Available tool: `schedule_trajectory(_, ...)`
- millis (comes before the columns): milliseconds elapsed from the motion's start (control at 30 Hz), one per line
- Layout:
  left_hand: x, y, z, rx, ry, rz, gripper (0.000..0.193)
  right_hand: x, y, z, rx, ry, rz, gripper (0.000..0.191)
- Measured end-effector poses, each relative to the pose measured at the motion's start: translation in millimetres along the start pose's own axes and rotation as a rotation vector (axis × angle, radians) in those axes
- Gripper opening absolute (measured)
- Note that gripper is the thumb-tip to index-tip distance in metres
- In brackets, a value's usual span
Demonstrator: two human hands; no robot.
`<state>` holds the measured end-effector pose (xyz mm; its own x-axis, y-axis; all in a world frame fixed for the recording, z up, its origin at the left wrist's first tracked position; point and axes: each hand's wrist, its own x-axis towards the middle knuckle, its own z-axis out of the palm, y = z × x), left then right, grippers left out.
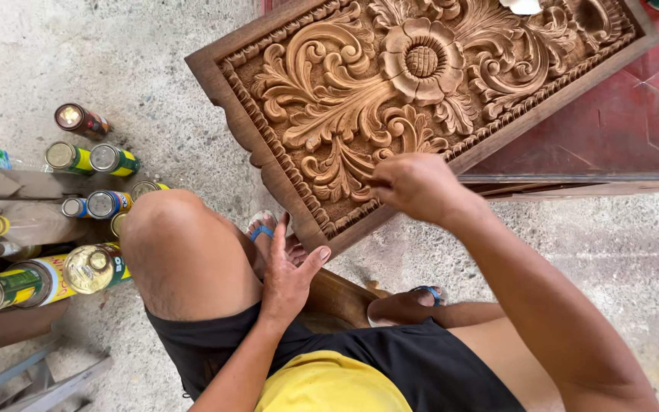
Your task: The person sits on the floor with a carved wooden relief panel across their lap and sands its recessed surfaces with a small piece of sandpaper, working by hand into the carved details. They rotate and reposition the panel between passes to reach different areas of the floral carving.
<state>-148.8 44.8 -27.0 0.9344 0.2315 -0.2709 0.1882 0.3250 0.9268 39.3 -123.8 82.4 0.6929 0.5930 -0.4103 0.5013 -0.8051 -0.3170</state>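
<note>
Brown carved wood fills the upper middle of my view: a rectangular carved panel with a big flower at its centre, scrolling leaves around it and a beaded border inside a plain frame. Its near edge juts out toward my knees while the far part lies on a dark red table.

My right hand is curled closed over the near edge of the carving, fingertips pinched together against the leaves; whether something small sits between them I cannot tell. My left hand lies open, fingers spread, at the inner side of my left knee, just under the panel's corner.

To my left, on the grey concrete floor, stands a cluster of cans, round metal tops up, with yellow, green and blue labels; one at the back has a dark red side. Nearer me, a bigger yellow-and-green tin and a round brassy lid lie beside it. My knee hides part of that group.

Below the panel I see my feet in blue-strapped sandals, black shorts and a yellow shirt.
</note>
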Motion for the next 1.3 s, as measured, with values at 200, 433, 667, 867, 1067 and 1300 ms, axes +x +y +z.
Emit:
schedule_trajectory(200, 3.1, 0.8, 0.3, 0.019, -0.015, -0.044, 0.09, -0.2, -2.5, 38.1, 0.047, 0.067, 0.026, 0.028)
schedule_trajectory(433, 0.9, 1.7, 3.0, 0.011, 0.025, -0.07, 0.091, 6.0, 1.9, 31.3, -0.084, 0.053, -0.136, 0.024)
schedule_trajectory(667, -0.5, -3.6, 1.0, -0.017, -0.021, -0.009, 0.085, -2.5, -3.8, -5.1, 0.095, -0.116, 0.071, 0.02)
schedule_trajectory(867, -1.2, -10.7, -0.1, 0.058, 0.028, 0.024, 0.087, 10.2, 15.7, 0.0, -0.101, -0.057, -0.211, 0.021)
schedule_trajectory(1067, -0.8, -12.5, -1.3, 0.02, 0.008, 0.016, 0.09, 17.8, 26.5, 17.7, 0.007, -0.001, -0.367, 0.015)
schedule_trajectory(1300, -1.4, -22.4, -5.0, 0.127, 0.072, 0.058, 0.088, 2.5, 48.2, -15.3, -0.172, 0.188, -0.444, 0.014)
